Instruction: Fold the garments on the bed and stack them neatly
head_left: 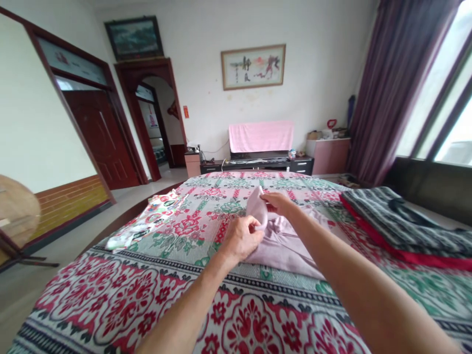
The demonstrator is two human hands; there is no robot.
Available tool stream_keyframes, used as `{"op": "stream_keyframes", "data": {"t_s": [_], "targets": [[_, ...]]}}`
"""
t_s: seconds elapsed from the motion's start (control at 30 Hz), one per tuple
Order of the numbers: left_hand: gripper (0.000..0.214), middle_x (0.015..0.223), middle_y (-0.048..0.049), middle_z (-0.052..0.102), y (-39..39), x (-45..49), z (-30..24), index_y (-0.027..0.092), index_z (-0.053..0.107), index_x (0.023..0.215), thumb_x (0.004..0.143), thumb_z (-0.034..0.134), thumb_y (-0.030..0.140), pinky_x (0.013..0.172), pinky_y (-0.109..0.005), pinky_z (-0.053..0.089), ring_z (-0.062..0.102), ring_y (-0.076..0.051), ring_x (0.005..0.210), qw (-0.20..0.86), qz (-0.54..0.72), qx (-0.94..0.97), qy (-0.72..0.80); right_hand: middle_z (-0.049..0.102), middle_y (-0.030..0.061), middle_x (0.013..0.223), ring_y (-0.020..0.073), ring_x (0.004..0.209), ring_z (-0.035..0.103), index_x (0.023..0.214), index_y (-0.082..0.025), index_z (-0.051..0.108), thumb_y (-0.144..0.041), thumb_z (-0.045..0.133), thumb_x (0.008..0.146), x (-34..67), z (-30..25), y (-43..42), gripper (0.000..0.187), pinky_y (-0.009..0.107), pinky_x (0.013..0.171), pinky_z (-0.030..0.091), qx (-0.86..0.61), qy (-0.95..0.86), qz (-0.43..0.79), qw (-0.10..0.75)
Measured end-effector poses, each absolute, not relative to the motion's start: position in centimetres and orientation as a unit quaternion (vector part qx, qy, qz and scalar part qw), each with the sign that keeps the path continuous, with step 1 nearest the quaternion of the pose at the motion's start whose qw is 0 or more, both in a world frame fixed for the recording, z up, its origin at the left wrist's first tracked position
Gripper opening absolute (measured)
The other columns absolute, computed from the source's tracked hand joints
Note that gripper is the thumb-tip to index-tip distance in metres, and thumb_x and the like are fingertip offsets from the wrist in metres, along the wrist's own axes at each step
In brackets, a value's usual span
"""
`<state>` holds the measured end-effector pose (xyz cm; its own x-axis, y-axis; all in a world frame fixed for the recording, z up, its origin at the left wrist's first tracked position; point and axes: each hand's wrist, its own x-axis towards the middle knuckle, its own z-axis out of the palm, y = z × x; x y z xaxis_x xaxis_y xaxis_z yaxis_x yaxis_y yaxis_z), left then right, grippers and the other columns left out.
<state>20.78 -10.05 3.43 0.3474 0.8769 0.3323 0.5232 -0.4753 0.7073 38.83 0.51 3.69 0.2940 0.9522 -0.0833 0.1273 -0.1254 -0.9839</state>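
A pale lilac garment [283, 246] lies on a bed with a red, green and white floral cover [121, 300]. My left hand [241, 238] pinches the near edge of a raised fold of the garment, fingers closed on the cloth. My right hand [278, 201] grips the far upper edge of the same fold, holding it up off the bed. Both forearms reach in from the lower edge of the view.
A small patterned cloth [147, 221] lies on the bed's left side. A folded dark striped blanket with red trim [401, 221] sits at the right. Beyond the bed stand a TV under a pink towel [261, 136], a low cabinet, doors at left and curtains at right.
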Motion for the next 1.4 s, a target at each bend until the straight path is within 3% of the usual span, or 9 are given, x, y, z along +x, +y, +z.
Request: {"op": "stream_keyframes", "data": {"t_s": [0.13, 0.3, 0.4, 0.5, 0.6, 0.73, 1.1, 1.4], "targets": [[0.016, 0.063, 0.0001, 0.064, -11.2, 23.4, 2.4, 0.017, 0.071, 0.077, 0.07, 0.058, 0.021, 0.057, -0.023, 0.039, 0.055, -0.012, 0.059, 0.217, 0.303, 0.819, 0.437, 0.049, -0.0041, 0.05, 0.0076, 0.046, 0.051, 0.065, -0.015, 0.053, -0.014, 0.059, 0.075, 41.3, 1.7, -1.0, 0.012, 0.02, 0.05, 0.049, -0.639, -0.423, 0.396, 0.506], [0.02, 0.065, -0.0012, 0.067, -11.4, 25.3, 0.5, 0.019, 0.073, 0.083, 0.071, 0.056, 0.021, 0.06, -0.024, 0.041, 0.058, -0.014, 0.061, 0.189, 0.268, 0.843, 0.425, 0.034, -0.0089, 0.04, 0.0048, 0.037, 0.034, 0.056, -0.017, 0.047, -0.013, 0.054, 0.073, 43.1, -0.9, -2.0, 0.018, 0.015, 0.038, 0.032, -0.654, -0.443, 0.352, 0.502], [0.022, 0.068, -0.0025, 0.069, -11.5, 25.7, 0.2, 0.019, 0.074, 0.085, 0.072, 0.056, 0.023, 0.064, -0.026, 0.043, 0.06, -0.015, 0.064, 0.171, 0.251, 0.853, 0.425, 0.036, -0.0083, 0.04, 0.0051, 0.037, 0.033, 0.058, -0.016, 0.051, -0.014, 0.052, 0.071, 43.5, -1.8, -2.2, 0.014, 0.016, 0.037, 0.025, -0.66, -0.459, 0.319, 0.502], [0.024, 0.076, -0.0038, 0.071, -11.6, 25.8, -0.1, 0.02, 0.073, 0.088, 0.072, 0.055, 0.022, 0.069, -0.027, 0.045, 0.062, -0.017, 0.07, 0.149, 0.238, 0.862, 0.422, 0.049, -0.0049, 0.048, 0.0073, 0.043, 0.043, 0.072, -0.014, 0.062, -0.018, 0.054, 0.072, 43.7, -2.3, -2.1, 0.009, 0.016, 0.04, 0.029, -0.673, -0.459, 0.286, 0.505], [0.025, 0.083, -0.0046, 0.072, -11.7, 25.9, -0.8, 0.02, 0.073, 0.09, 0.072, 0.057, 0.023, 0.072, -0.028, 0.047, 0.064, -0.019, 0.076, 0.14, 0.223, 0.872, 0.412, 0.064, 0.0008, 0.065, 0.0105, 0.055, 0.055, 0.097, -0.014, 0.065, -0.023, 0.058, 0.072, 43.7, -2.7, -1.8, 0.027, 0.017, 0.046, 0.037, -0.686, -0.456, 0.256, 0.506], [0.024, 0.085, -0.0052, 0.071, -11.6, 25.8, -1.8, 0.02, 0.073, 0.091, 0.073, 0.057, 0.024, 0.074, -0.028, 0.047, 0.064, -0.018, 0.078, 0.146, 0.225, 0.879, 0.394, 0.07, 0.0042, 0.084, 0.0122, 0.066, 0.062, 0.115, -0.016, 0.061, -0.019, 0.06, 0.07, 43.9, -2.9, -1.6, 0.045, 0.017, 0.052, 0.043, -0.697, -0.468, 0.217, 0.499], [0.022, 0.082, -0.0038, 0.069, -11.8, 25.9, -2.1, 0.021, 0.073, 0.089, 0.079, 0.053, 0.024, 0.073, -0.025, 0.046, 0.063, -0.016, 0.077, 0.13, 0.267, 0.883, 0.364, 0.072, 0.0054, 0.088, 0.0139, 0.069, 0.064, 0.118, -0.015, 0.06, -0.011, 0.056, 0.071, 44.8, -3.3, -0.9, 0.047, 0.021, 0.058, 0.047, -0.714, -0.485, 0.182, 0.47], [0.03, 0.082, -0.0047, 0.071, -11.9, 25.4, -0.2, 0.019, 0.073, 0.099, 0.078, 0.059, 0.034, 0.073, -0.026, 0.048, 0.062, -0.016, 0.072, 0.194, 0.258, 0.858, 0.398, 0.063, 0.0164, 0.115, 0.0241, 0.106, 0.06, 0.126, -0.012, 0.054, -0.008, 0.045, 0.077, 43.9, -3.6, -2.8, 0.05, 0.032, 0.089, 0.045, -0.751, -0.582, -0.003, 0.313]]}}
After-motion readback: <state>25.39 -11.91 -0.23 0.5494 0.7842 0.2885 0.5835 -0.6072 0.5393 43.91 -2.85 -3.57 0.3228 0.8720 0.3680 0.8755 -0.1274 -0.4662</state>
